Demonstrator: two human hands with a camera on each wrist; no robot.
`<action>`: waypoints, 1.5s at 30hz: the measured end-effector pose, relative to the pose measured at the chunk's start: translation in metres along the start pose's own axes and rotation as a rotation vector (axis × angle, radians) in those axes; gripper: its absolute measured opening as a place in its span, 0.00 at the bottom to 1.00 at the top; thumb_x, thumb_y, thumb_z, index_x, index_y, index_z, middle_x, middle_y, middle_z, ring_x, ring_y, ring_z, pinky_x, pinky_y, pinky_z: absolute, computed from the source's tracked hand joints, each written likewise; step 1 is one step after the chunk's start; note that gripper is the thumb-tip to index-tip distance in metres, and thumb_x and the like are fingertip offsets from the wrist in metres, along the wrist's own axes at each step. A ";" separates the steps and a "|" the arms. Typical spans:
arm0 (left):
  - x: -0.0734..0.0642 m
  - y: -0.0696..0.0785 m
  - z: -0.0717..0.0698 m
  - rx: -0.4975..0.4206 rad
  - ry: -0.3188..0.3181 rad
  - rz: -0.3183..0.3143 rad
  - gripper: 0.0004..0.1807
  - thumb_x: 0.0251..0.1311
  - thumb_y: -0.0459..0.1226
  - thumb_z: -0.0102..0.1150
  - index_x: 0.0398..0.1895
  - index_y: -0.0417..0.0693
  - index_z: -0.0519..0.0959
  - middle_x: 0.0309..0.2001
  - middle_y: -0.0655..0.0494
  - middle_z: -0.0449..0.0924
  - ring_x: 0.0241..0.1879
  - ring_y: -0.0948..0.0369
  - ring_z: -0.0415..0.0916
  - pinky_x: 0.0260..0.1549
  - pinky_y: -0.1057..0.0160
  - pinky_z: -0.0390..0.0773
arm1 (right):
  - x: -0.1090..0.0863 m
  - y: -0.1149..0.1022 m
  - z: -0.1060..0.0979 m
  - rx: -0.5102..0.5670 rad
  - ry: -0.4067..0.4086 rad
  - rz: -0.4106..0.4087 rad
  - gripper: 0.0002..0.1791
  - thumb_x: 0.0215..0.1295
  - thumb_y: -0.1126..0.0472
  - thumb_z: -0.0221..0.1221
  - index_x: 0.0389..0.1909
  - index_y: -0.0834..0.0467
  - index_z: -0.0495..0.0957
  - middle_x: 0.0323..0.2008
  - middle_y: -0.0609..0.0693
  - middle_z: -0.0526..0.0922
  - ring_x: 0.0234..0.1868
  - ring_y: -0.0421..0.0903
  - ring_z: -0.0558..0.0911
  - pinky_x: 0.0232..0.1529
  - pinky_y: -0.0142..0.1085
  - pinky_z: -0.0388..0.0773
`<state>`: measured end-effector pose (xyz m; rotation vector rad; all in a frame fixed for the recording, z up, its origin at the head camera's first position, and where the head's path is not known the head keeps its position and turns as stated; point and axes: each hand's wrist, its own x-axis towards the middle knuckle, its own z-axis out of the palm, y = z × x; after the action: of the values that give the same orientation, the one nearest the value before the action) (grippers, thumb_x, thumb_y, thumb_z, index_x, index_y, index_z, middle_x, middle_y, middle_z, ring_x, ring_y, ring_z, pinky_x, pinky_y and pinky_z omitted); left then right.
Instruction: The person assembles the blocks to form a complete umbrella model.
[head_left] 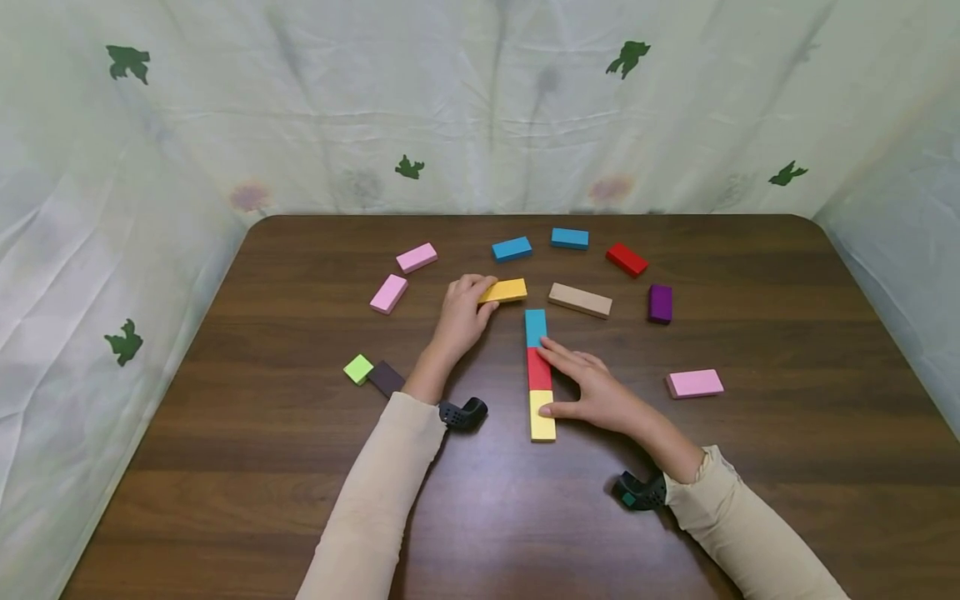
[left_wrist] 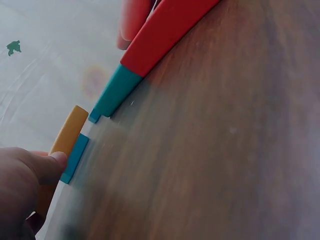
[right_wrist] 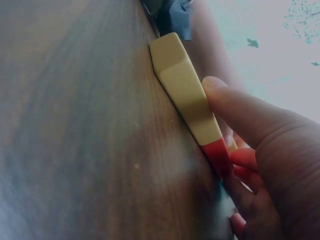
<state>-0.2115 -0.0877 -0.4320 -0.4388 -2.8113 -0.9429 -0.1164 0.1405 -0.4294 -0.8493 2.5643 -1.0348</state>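
My left hand (head_left: 461, 315) pinches an orange-yellow block (head_left: 507, 290) between thumb and fingers, beyond the row's far end. In the left wrist view that block (left_wrist: 71, 128) is tilted, with the thumb on its side. Three blocks form a straight row end to end: blue (head_left: 536, 325), red (head_left: 539, 371) and pale yellow (head_left: 542, 425). My right hand (head_left: 600, 395) lies along the row's right side, thumb touching the yellow block and extended fingertips at the red and blue ones. The right wrist view shows the thumb against the yellow block (right_wrist: 185, 90).
Beyond the row lie a tan block (head_left: 580, 301), two blue blocks (head_left: 512, 248) and a red one (head_left: 627, 260). Purple (head_left: 660, 304) and pink (head_left: 695, 383) blocks are at right. Two pink blocks (head_left: 388, 294), a green (head_left: 357, 368) and a dark one (head_left: 385, 377) are at left.
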 end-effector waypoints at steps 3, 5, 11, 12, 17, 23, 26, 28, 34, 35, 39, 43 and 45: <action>0.002 0.001 0.002 0.029 -0.044 0.001 0.20 0.59 0.37 0.55 0.56 0.45 0.72 0.51 0.48 0.69 0.52 0.51 0.62 0.53 0.56 0.59 | 0.000 0.000 0.000 -0.003 0.002 0.000 0.47 0.50 0.39 0.61 0.67 0.53 0.55 0.68 0.45 0.49 0.65 0.48 0.55 0.61 0.50 0.44; 0.003 0.001 0.002 0.044 -0.072 -0.003 0.20 0.60 0.37 0.55 0.56 0.45 0.72 0.51 0.48 0.69 0.52 0.50 0.62 0.54 0.55 0.58 | 0.000 0.000 0.000 -0.002 0.001 0.002 0.46 0.50 0.39 0.61 0.67 0.53 0.55 0.68 0.45 0.49 0.65 0.49 0.55 0.61 0.50 0.44; 0.003 0.000 0.004 0.055 -0.096 -0.016 0.20 0.59 0.37 0.56 0.56 0.46 0.72 0.51 0.47 0.70 0.51 0.49 0.63 0.53 0.53 0.57 | 0.000 0.000 0.000 0.009 -0.006 -0.003 0.46 0.50 0.39 0.61 0.68 0.53 0.54 0.68 0.45 0.49 0.65 0.48 0.55 0.61 0.50 0.43; 0.003 0.000 0.004 0.054 -0.093 -0.014 0.21 0.59 0.37 0.56 0.56 0.46 0.72 0.51 0.47 0.70 0.51 0.49 0.63 0.53 0.53 0.57 | 0.000 0.000 0.000 0.010 -0.006 -0.005 0.46 0.50 0.40 0.61 0.68 0.53 0.54 0.68 0.46 0.49 0.65 0.48 0.55 0.61 0.50 0.43; 0.002 0.000 0.005 0.038 -0.081 0.008 0.21 0.58 0.37 0.56 0.56 0.45 0.72 0.51 0.48 0.71 0.52 0.49 0.64 0.53 0.52 0.57 | 0.000 -0.001 -0.001 0.008 -0.007 -0.006 0.46 0.51 0.40 0.61 0.68 0.53 0.54 0.68 0.46 0.49 0.65 0.47 0.55 0.62 0.49 0.43; 0.001 -0.002 0.007 0.031 -0.075 0.021 0.22 0.58 0.37 0.57 0.57 0.46 0.72 0.51 0.49 0.71 0.53 0.51 0.63 0.54 0.52 0.57 | 0.000 0.000 -0.001 0.002 -0.007 -0.003 0.46 0.50 0.40 0.61 0.68 0.53 0.54 0.68 0.45 0.49 0.65 0.47 0.55 0.62 0.49 0.42; 0.001 -0.002 0.007 0.031 -0.075 0.027 0.22 0.58 0.37 0.56 0.57 0.46 0.72 0.52 0.50 0.71 0.53 0.51 0.63 0.54 0.52 0.56 | 0.000 0.000 -0.001 0.002 -0.005 -0.005 0.46 0.50 0.40 0.61 0.67 0.53 0.55 0.68 0.46 0.49 0.65 0.47 0.55 0.62 0.49 0.43; 0.001 -0.002 0.007 0.031 -0.075 0.034 0.21 0.58 0.38 0.56 0.57 0.47 0.72 0.52 0.50 0.71 0.54 0.52 0.63 0.54 0.52 0.56 | 0.000 0.000 -0.001 0.002 -0.003 -0.002 0.46 0.50 0.40 0.61 0.67 0.53 0.55 0.68 0.46 0.49 0.65 0.47 0.55 0.62 0.49 0.42; -0.001 -0.002 0.007 0.033 -0.074 0.055 0.21 0.58 0.38 0.57 0.56 0.47 0.72 0.52 0.50 0.72 0.55 0.51 0.62 0.54 0.51 0.55 | 0.000 0.000 0.000 0.002 -0.003 -0.003 0.46 0.51 0.40 0.61 0.67 0.54 0.55 0.68 0.45 0.49 0.65 0.47 0.55 0.62 0.49 0.43; -0.001 -0.002 0.007 0.034 -0.077 0.055 0.21 0.58 0.38 0.57 0.57 0.47 0.72 0.52 0.50 0.72 0.55 0.52 0.62 0.55 0.51 0.55 | 0.000 0.000 0.000 0.001 -0.003 -0.002 0.46 0.51 0.40 0.61 0.67 0.54 0.55 0.68 0.45 0.49 0.65 0.47 0.55 0.62 0.49 0.43; -0.001 -0.002 0.008 0.040 -0.085 0.055 0.22 0.58 0.38 0.56 0.57 0.48 0.72 0.52 0.51 0.71 0.55 0.52 0.62 0.55 0.52 0.54 | 0.000 0.000 -0.001 0.001 -0.001 -0.002 0.46 0.50 0.40 0.61 0.67 0.54 0.55 0.68 0.46 0.49 0.65 0.48 0.55 0.61 0.50 0.43; -0.002 -0.003 0.008 0.040 -0.086 0.060 0.21 0.59 0.39 0.56 0.57 0.48 0.72 0.52 0.51 0.72 0.55 0.52 0.62 0.55 0.52 0.54 | -0.001 -0.001 -0.001 0.002 -0.005 0.001 0.46 0.50 0.40 0.61 0.67 0.54 0.54 0.68 0.45 0.49 0.65 0.47 0.54 0.61 0.50 0.43; -0.002 -0.003 0.008 0.041 -0.087 0.061 0.21 0.59 0.39 0.56 0.57 0.48 0.72 0.52 0.51 0.72 0.55 0.52 0.62 0.55 0.52 0.54 | -0.001 -0.001 -0.001 0.001 -0.007 0.000 0.46 0.51 0.40 0.61 0.68 0.53 0.54 0.68 0.45 0.49 0.65 0.47 0.54 0.62 0.50 0.43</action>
<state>-0.2106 -0.0854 -0.4400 -0.5702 -2.8704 -0.8732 -0.1162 0.1411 -0.4283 -0.8513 2.5582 -1.0315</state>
